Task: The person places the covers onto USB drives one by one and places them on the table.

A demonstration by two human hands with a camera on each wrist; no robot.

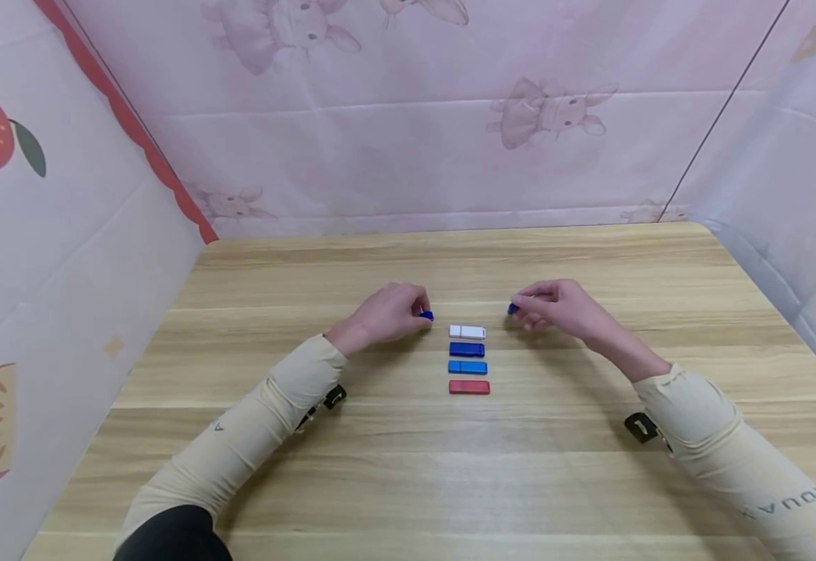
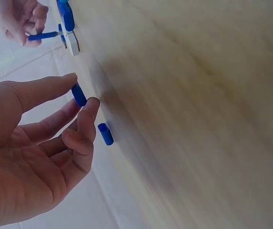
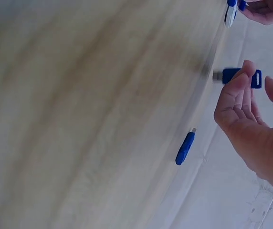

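Observation:
My left hand (image 1: 395, 312) pinches a small blue cap (image 2: 78, 94) between thumb and fingertip, left of a column of USB sticks. Opposite it, my right hand (image 1: 563, 308) holds a blue USB stick (image 3: 236, 76) in its fingers, the metal plug bare. A second blue cap (image 2: 106, 134) lies on the table by the left hand, its hollow end showing. Near the right hand lies another blue USB stick (image 3: 185, 148) with its plug bare. Neither of these two shows in the head view.
Between the hands stand in a column a white USB stick (image 1: 467, 332), a dark blue USB stick (image 1: 467, 350), a lighter blue USB stick (image 1: 467, 368) and a red USB stick (image 1: 469, 387). The wooden table (image 1: 408, 483) meets a pink printed curtain (image 1: 408, 164) at the back.

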